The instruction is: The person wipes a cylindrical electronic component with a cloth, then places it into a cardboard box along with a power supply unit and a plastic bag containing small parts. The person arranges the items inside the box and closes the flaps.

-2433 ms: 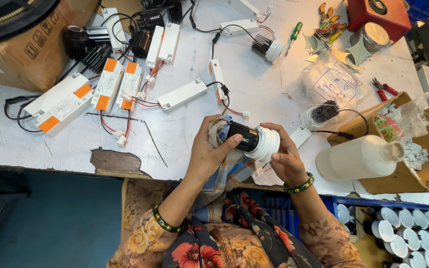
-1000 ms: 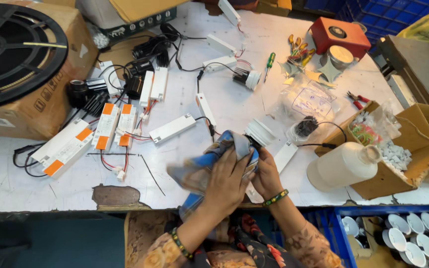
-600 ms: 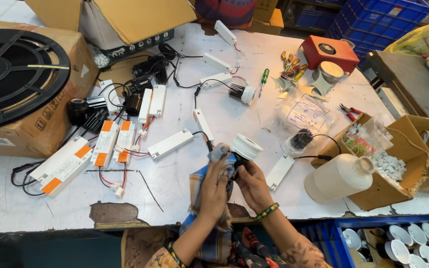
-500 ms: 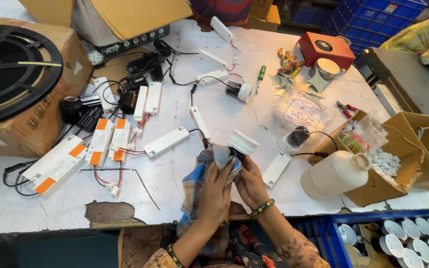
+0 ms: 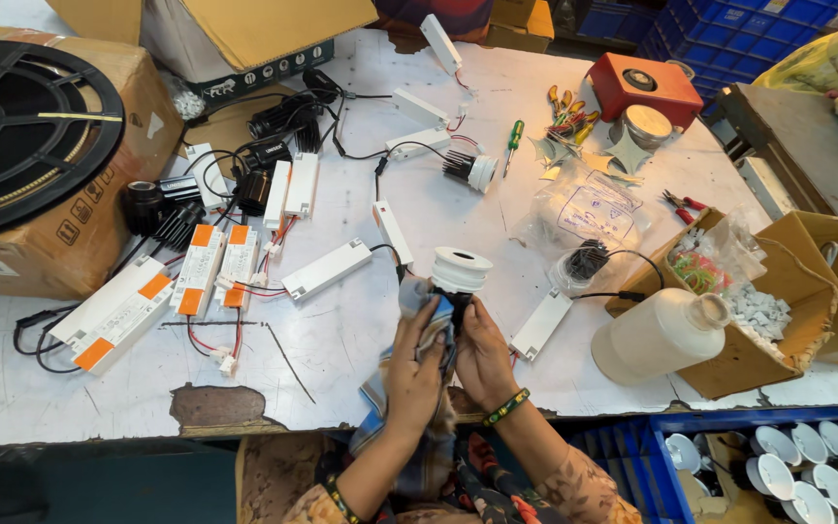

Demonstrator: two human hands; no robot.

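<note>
My right hand (image 5: 485, 351) grips the black body of a round lamp fitting (image 5: 460, 274) with a white rim that points away from me. My left hand (image 5: 413, 363) presses a blue and grey cloth (image 5: 417, 301) against the fitting's side. Both hands meet over the near edge of the white worktable (image 5: 341, 344). A black cable runs from the fitting toward a white driver box (image 5: 392, 231).
White and orange driver boxes (image 5: 118, 312) with wires lie to the left. A cardboard box carrying a black reel (image 5: 26, 121) stands at far left. A white plastic bottle (image 5: 657, 335) and a cardboard box of small parts (image 5: 758, 311) sit to the right. Blue crate with white lamp rims (image 5: 797, 471) lower right.
My hands have raised the fitting off my lap to the table edge and turned its white rim away from me, and the cloth now wraps its side. The view has shifted forward.
</note>
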